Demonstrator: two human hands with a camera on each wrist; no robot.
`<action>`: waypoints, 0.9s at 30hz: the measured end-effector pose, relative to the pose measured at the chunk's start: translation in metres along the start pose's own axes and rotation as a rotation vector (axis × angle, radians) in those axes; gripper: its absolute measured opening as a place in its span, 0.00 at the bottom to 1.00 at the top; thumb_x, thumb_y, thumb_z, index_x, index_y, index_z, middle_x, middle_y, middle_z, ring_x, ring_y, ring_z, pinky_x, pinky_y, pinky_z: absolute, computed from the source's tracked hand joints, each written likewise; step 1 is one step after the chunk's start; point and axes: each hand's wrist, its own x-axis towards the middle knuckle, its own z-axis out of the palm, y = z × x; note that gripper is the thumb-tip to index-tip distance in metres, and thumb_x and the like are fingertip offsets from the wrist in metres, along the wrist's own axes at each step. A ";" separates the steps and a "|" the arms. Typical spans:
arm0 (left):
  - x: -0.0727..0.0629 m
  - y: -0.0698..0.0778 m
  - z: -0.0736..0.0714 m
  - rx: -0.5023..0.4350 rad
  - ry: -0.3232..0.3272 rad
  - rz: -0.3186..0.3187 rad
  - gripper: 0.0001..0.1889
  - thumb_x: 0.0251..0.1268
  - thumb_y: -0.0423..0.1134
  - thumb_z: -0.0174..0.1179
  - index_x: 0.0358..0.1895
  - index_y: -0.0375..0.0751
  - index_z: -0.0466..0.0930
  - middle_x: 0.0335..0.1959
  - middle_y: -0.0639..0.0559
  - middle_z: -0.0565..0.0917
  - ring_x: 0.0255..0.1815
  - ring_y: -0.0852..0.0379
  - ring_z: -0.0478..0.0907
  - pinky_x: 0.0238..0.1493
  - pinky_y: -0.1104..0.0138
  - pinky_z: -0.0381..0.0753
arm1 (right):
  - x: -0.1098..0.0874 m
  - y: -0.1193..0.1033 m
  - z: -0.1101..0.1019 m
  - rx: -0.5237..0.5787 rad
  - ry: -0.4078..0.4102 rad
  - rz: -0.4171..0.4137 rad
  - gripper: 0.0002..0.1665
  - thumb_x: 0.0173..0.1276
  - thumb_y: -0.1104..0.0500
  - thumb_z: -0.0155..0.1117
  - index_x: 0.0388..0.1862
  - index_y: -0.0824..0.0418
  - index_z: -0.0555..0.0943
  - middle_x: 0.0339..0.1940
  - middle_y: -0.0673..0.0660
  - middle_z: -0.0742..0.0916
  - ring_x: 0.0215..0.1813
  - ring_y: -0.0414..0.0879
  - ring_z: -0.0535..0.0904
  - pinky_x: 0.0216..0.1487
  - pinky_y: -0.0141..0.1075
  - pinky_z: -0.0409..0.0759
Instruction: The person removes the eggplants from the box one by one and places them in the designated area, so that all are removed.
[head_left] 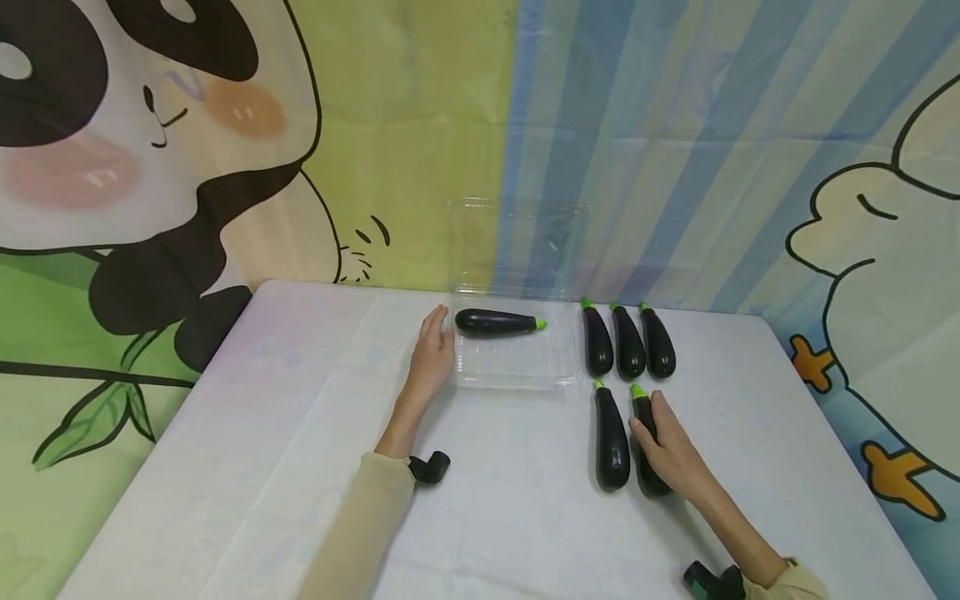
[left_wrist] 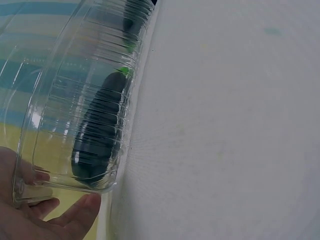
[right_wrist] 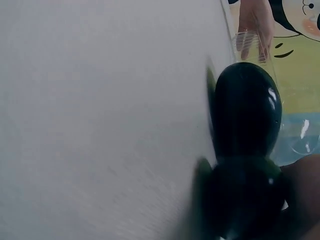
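A hinged clear plastic box [head_left: 517, 362] stands with its lid [head_left: 521, 242] raised at the table's back. Inside lies one dark eggplant [head_left: 495, 322], its green stem to the right. My left hand [head_left: 432, 354] holds the box's left side; the left wrist view has the thumb and fingers [left_wrist: 82, 207] about a corner of its rim. At the front right, my right hand [head_left: 675, 450] grips an eggplant [head_left: 642, 410] by its upper part, partly hiding it. Another eggplant [head_left: 612, 437] lies just left of it. Glossy dark eggplants [right_wrist: 247, 110] overlap in the right wrist view.
Behind these, a row of three eggplants [head_left: 628, 342] lies right of the box, stems toward the back. A white cloth covers the table [head_left: 300, 467]. A printed curtain [head_left: 420, 125] hangs close behind the box.
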 end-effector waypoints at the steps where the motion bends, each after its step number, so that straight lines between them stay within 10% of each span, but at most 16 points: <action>1: 0.001 0.000 0.000 -0.003 0.000 0.001 0.26 0.76 0.38 0.40 0.74 0.36 0.56 0.77 0.44 0.56 0.78 0.43 0.54 0.78 0.49 0.54 | 0.001 -0.002 -0.002 -0.015 0.021 -0.011 0.47 0.78 0.46 0.43 0.75 0.77 0.38 0.76 0.78 0.46 0.77 0.73 0.42 0.75 0.66 0.46; 9: 0.002 0.002 -0.003 -0.012 -0.003 0.007 0.26 0.76 0.38 0.40 0.74 0.36 0.57 0.78 0.44 0.56 0.78 0.44 0.54 0.78 0.50 0.54 | 0.018 -0.035 -0.021 -0.047 0.185 -0.252 0.43 0.76 0.50 0.51 0.80 0.59 0.43 0.81 0.63 0.50 0.80 0.65 0.47 0.73 0.66 0.51; 27: 0.001 -0.003 -0.001 -0.017 -0.006 -0.001 0.26 0.76 0.39 0.40 0.74 0.37 0.56 0.78 0.44 0.56 0.78 0.45 0.54 0.79 0.51 0.53 | 0.068 -0.130 -0.007 -0.284 -0.144 -0.561 0.37 0.76 0.48 0.51 0.77 0.58 0.56 0.78 0.59 0.64 0.78 0.57 0.59 0.74 0.56 0.64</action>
